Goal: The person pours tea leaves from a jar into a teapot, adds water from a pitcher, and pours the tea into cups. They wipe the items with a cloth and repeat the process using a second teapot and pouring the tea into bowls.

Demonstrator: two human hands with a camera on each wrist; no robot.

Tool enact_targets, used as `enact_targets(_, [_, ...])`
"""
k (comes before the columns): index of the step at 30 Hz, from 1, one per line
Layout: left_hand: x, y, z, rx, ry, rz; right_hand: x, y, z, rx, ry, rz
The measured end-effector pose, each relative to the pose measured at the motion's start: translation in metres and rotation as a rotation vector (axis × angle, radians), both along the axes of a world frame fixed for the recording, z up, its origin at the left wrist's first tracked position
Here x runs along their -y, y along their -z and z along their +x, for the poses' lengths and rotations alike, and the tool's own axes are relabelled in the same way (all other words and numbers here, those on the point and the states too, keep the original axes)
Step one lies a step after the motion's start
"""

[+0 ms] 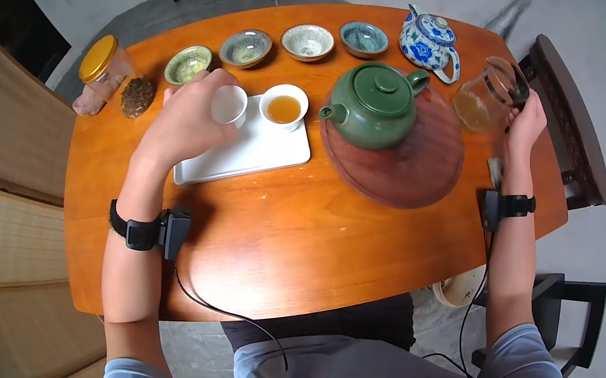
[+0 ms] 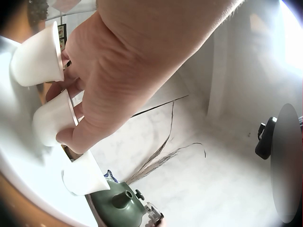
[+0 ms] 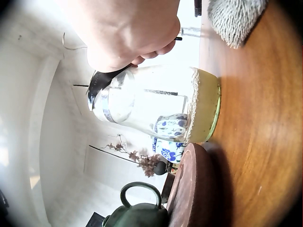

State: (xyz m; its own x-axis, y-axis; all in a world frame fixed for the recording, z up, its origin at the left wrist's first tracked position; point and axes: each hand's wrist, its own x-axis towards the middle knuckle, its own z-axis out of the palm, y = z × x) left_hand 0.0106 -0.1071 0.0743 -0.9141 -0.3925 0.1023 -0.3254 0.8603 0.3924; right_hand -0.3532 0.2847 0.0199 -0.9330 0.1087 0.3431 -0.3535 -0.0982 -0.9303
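My left hand (image 1: 188, 124) reaches over the white tray (image 1: 242, 163) and pinches the rim of a small white teacup (image 1: 229, 107) between thumb and fingers. Another white teacup (image 1: 284, 108), holding amber tea, is to the right of it on the tray. The left wrist view also shows a third white cup (image 2: 38, 56) beyond my fingers, hidden by the hand in the head view. At the right, my right hand (image 1: 528, 121) grips the dark handle of a glass pitcher (image 3: 151, 101). Pale yellow liquid fills its lower part, and its base is close over the tabletop.
A green teapot (image 1: 378, 112) sits on a round reddish-brown board (image 1: 428, 168) between my hands. Several glazed bowls (image 1: 246, 48) line the back, with a blue-and-white teapot (image 1: 429, 44) at their right. A gold-lidded jar (image 1: 111, 73) stands back left. A grey cloth (image 3: 234, 19) lies near the pitcher.
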Motion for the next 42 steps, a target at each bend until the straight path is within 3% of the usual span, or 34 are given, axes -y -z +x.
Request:
enact_targets(8, [-0.014, -0.003, 0.002, -0.013, -0.048, -0.121, 0.000, -0.003, 0.002, -0.001, -0.033, -0.005])
enact_targets(11, [-0.028, -0.010, 0.000, -0.182, 0.071, -0.189, 0.001, -0.002, 0.001, -0.001, -0.038, -0.019])
enact_targets(13, [-0.038, -0.016, -0.007, -0.264, 0.211, -0.004, 0.001, -0.002, 0.001, -0.002, -0.031, -0.032])
enact_targets(16, [-0.049, -0.012, -0.023, -0.201, 0.315, 0.000, 0.000, 0.000, 0.000, -0.026, -0.056, -0.018])
enact_targets(20, [-0.047, -0.002, -0.037, -0.107, 0.321, -0.083, 0.001, 0.000, -0.001, -0.018, -0.056, -0.035])
enact_targets(24, [-0.042, -0.004, -0.043, -0.138, 0.385, -0.111, 0.000, 0.000, 0.001, -0.020, -0.079, -0.034])
enact_targets(32, [-0.052, -0.037, -0.052, -0.232, 0.285, -0.028, 0.002, 0.002, 0.000, -0.042, -0.075, -0.056])
enact_targets(34, [-0.056, -0.053, -0.058, -0.230, 0.193, 0.096, 0.003, 0.003, -0.001, -0.052, -0.055, -0.059])
enact_targets(35, [-0.059, -0.061, -0.062, -0.224, 0.193, 0.025, 0.004, 0.003, -0.001, -0.065, -0.043, -0.056])
enact_targets(36, [-0.059, -0.064, -0.067, -0.222, 0.203, 0.020, 0.003, 0.004, -0.002, -0.064, -0.033, -0.061])
enact_targets(39, [-0.059, -0.063, -0.090, -0.448, 0.366, 0.292, 0.003, 0.005, -0.003, -0.072, -0.039, -0.035])
enact_targets(42, [-0.075, -0.070, -0.112, -0.486, 0.472, 0.351, 0.004, 0.003, 0.000, -0.073, -0.051, -0.057])
